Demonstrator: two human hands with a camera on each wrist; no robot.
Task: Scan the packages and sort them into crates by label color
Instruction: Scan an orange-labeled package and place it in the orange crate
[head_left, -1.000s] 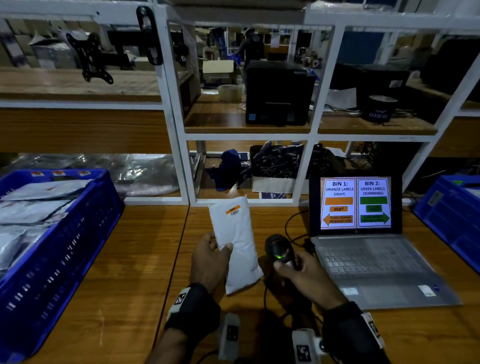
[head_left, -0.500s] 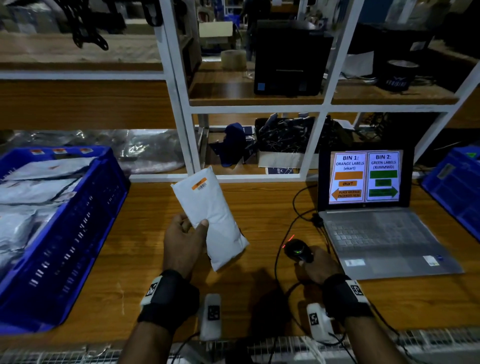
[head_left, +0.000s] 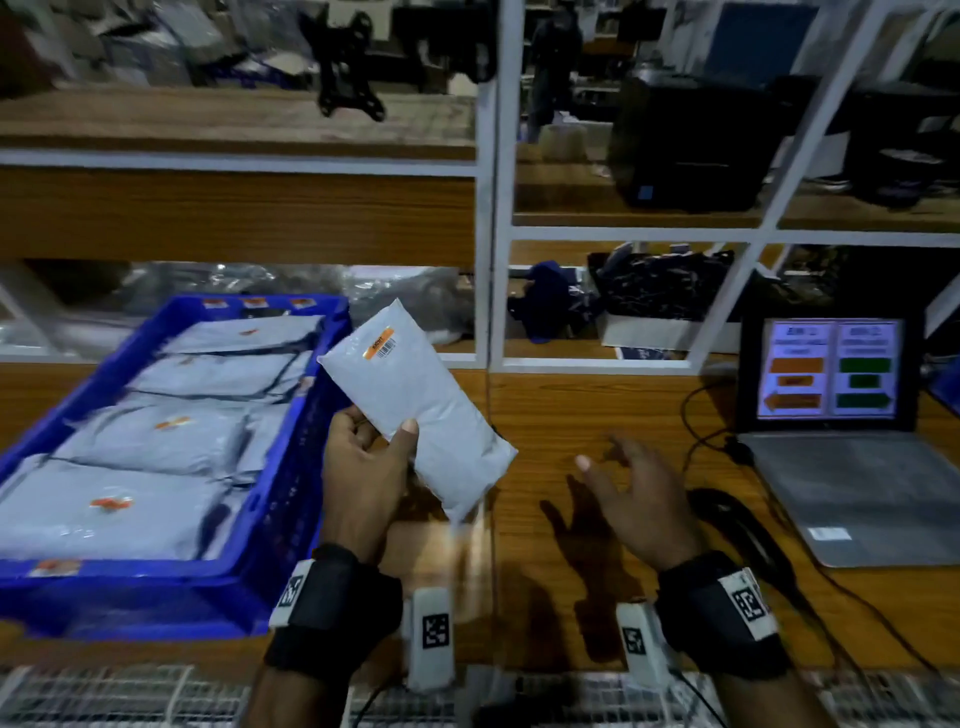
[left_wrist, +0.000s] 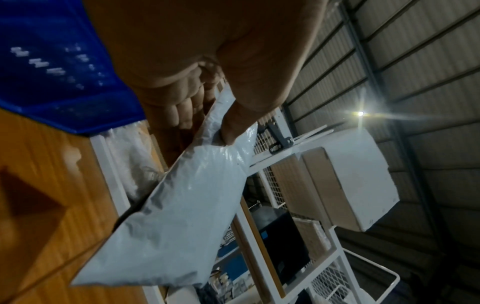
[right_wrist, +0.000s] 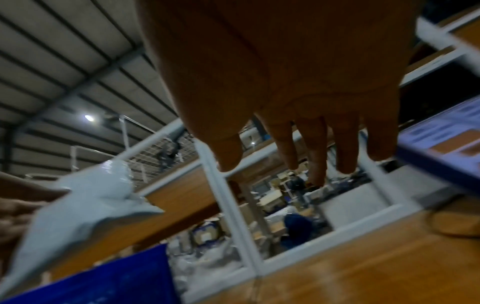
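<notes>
1. Wooden shelving on a white metal frame (head_left: 492, 218) backs the wooden desk (head_left: 582, 395), with dark equipment and boxes on the shelves.
2. On the desk's left side sits a blue crate (head_left: 291, 499) holding several grey packages (head_left: 156, 436), some showing orange labels on top.
3. The left hand (head_left: 363, 467) holds a white package (head_left: 415, 410) raised above the desk, just beside the crate's right wall and partly over its rim.
4. That package is tilted, its upper end leaning toward the crate; an orange label (head_left: 378, 343) with a barcode sits near that upper end.
5. The left hand's fingers pinch the package near its middle: the thumb (head_left: 405, 436) lies on the front face, the other fingers curl behind it. The left wrist view shows the same grip, thumb (left_wrist: 233, 125) pressing into the white package (left_wrist: 176, 216).
6. The right hand (head_left: 639, 499) hovers above the desk, well apart from the package, holding nothing. Its fingers (head_left: 587, 467) are spread and relaxed; in the right wrist view the right hand (right_wrist: 298, 92) shows 4 straight fingers (right_wrist: 314, 156) with gaps between them.
7. A black scanner (head_left: 727, 514) lies on the desk just right of the right hand, its cable trailing toward the desk edge.
8. An open laptop (head_left: 831, 447) stands at the right; its screen shows 2 columns, orange blocks on the left and green on the right, the text too blurred to read.
</notes>
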